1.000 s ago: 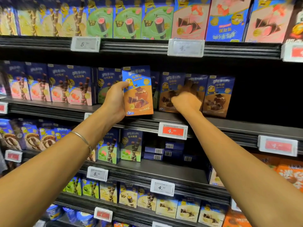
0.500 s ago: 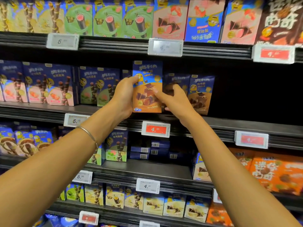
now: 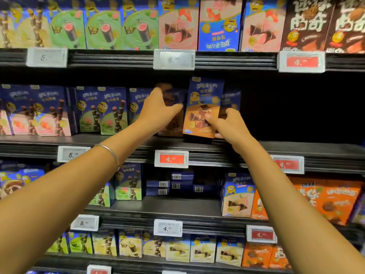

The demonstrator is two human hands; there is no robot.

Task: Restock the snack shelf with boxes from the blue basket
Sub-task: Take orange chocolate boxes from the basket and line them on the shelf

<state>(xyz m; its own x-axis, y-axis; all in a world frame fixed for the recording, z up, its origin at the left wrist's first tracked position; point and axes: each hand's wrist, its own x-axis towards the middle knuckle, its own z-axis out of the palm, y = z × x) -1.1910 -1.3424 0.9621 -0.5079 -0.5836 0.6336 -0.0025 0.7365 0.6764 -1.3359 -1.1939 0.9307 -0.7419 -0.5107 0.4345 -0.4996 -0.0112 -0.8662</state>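
Brown-and-blue cardboard box (image 3: 202,109) pinched in right-hand grip (image 3: 230,125): thumb on front face low down, fingers (image 3: 227,112) wrapped round its right edge, so grip closed on the box. Stands upright, long axis vertical, leaning slightly left at the foot; bottom edge at or just above front lip of the middle shelf (image 3: 296,149) — contact hard to call, frame blurred. Lies up and to the left of the right palm, i.e. between the two hands. Left hand (image 3: 158,109) just beside box's left edge, fingers half curled, holding nothing that can be made out; seems to rest against a darker box (image 3: 173,113) standing further back on same shelf, prob. steadying it. Another box (image 3: 230,99) of same kind sits behind, partly hidden by the held one. Right of that, shelf dark and bare-looking, so free space lies to the right and rearward of the grip.

Both forearms stretched up and fwd, elbows low, wrists slightly bent back; thin bangle (image 3: 110,153) on left wrist. Right hand nearer and already carrying, so push back into the row falls to it, judged from pose. Blue basket not in view.
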